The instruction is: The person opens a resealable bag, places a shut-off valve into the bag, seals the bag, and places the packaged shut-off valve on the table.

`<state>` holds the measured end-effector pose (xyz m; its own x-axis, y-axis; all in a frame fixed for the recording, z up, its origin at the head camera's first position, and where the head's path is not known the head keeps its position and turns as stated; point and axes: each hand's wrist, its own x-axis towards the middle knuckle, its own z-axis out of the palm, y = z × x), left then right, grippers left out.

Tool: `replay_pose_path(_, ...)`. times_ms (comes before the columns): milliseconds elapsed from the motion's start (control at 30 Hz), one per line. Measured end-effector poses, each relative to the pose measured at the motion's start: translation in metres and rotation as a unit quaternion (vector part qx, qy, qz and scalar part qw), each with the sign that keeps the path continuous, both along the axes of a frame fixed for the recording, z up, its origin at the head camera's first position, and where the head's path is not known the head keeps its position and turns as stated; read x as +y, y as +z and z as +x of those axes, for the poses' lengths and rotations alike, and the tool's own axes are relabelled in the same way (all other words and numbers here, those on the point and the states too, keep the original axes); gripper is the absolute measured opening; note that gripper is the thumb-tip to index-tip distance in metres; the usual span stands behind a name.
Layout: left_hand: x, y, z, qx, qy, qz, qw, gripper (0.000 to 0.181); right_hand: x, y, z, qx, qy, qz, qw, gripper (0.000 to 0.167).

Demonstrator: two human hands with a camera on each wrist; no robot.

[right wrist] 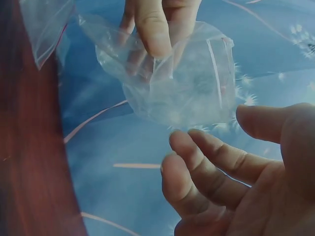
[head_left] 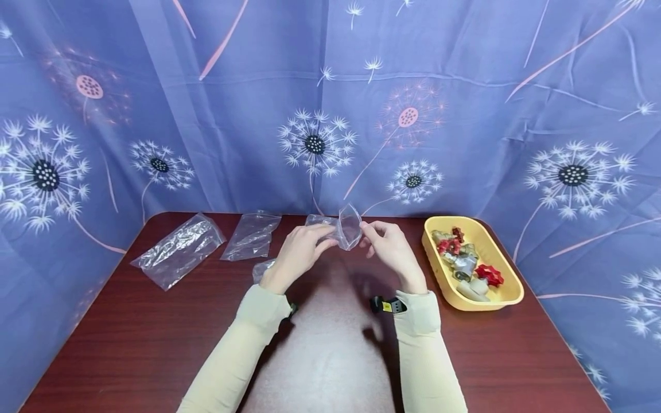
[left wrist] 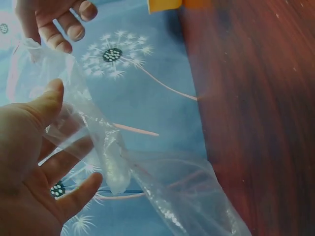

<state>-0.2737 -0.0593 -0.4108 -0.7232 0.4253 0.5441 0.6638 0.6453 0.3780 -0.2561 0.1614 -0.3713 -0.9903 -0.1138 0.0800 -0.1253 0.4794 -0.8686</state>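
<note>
Clear plastic bag [head_left: 349, 228], held up between both hands, its mouth spread. Left of it, other bags [head_left: 181, 251] lie on the table [head_left: 155, 338]. The left hand [head_left: 302, 248] clamps the bag's left part, thumb on one face, fingers behind. The right hand [head_left: 391, 248] pinches its right rim at the fingertips. Further right sits a yellow basin [head_left: 439, 276] of fittings.

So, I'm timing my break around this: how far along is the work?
Done: the small, clear plastic bag looks open at its mouth. In hand: the left hand pinches it while the right hand is at its rim. Probably left: filling bags, since the red, grey and brass-coloured fittings sit in the yellow rectangular plastic tub, and the other flat, clear plastic bags show no fittings inside.
</note>
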Motion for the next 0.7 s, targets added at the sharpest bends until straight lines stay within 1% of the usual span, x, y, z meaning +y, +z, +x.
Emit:
replay_pose_path(100,0.003,0.003,0.005,0.017,-0.006,0.014,0.9997,0.033,0.0,0.004,0.003,0.017,0.003,-0.004,0.9998,0.036)
replay_pose_path(200,0.004,0.004,0.009,0.031,-0.012,0.02,0.9993,0.033,-0.002,0.007,0.007,0.037,-0.001,0.002,0.9993,0.03)
replay_pose_path(300,0.003,0.001,0.01,0.043,-0.012,0.023,0.9987,0.033,-0.005,0.007,0.009,0.047,-0.007,0.005,0.9988,0.021)
replay_pose_path(400,0.001,-0.005,0.01,0.044,-0.017,0.036,0.9982,0.034,-0.008,0.003,0.008,0.056,-0.02,-0.003,0.9983,0.017)
replay_pose_path(467,-0.001,-0.008,0.009,0.037,-0.025,0.047,0.9979,0.038,-0.01,0.001,0.008,0.074,-0.034,-0.008,0.9966,0.016)
replay_pose_path(533,-0.003,-0.011,0.009,0.025,-0.026,0.057,0.9977,0.043,-0.013,-0.002,0.007,0.099,-0.049,-0.013,0.9938,0.016)
replay_pose_path(633,-0.008,-0.013,0.008,0.003,-0.02,0.078,0.9968,0.048,-0.018,-0.004,0.006,0.135,-0.066,-0.012,0.9886,0.017)
replay_pose_path(700,-0.011,-0.014,0.009,-0.012,-0.012,0.09,0.9958,0.048,-0.021,-0.006,0.006,0.149,-0.072,-0.006,0.9862,0.017)
